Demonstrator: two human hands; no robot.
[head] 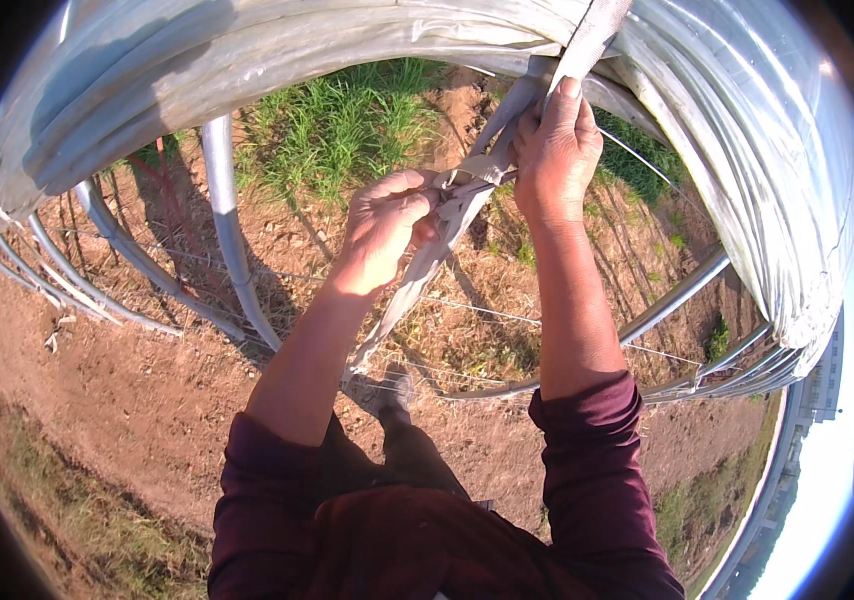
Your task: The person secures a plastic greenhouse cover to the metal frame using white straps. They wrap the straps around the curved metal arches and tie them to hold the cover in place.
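Observation:
A flat whitish webbing strap (598, 34) comes down over the rolled plastic film (367, 34) of a greenhouse tunnel. High on this strap, my right hand (558, 154) grips it with the thumb pressed on top. Lower and to the left, my left hand (389, 225) pinches a looped part of the strap (481, 166), where it looks knotted or twisted. Part of that loop is hidden by my fingers. Below my hands the strap's lower length (408, 296) slants down towards the ground near my feet.
Curved metal hoop pipes (223, 187) stand on the left, with another pipe (674, 296) on the right. Thin wires (479, 307) run between them at low height. Green grass (341, 131) grows inside on bare soil. My shoe (397, 390) is close to the frame's base.

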